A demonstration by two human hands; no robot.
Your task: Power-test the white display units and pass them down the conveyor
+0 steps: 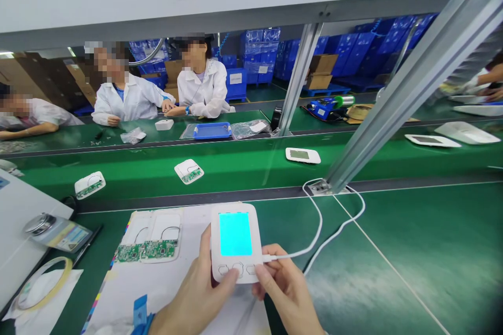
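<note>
A white handheld device with a lit cyan screen is held up over the white sheet. My left hand is closed round its left side, thumb on the buttons below the screen. A white cable runs into the device's right edge. My right hand is closed at that plug, its thumb against the device's lower right corner; some fingers are hidden behind. Two white housings with green circuit boards and thin black wires lie side by side on the sheet, left of the device.
Beyond the bench runs a green conveyor belt carrying several white housings. A metal post slants up at right. At left are a lidded bottle and a tape roll. Co-workers sit across, near a blue tray.
</note>
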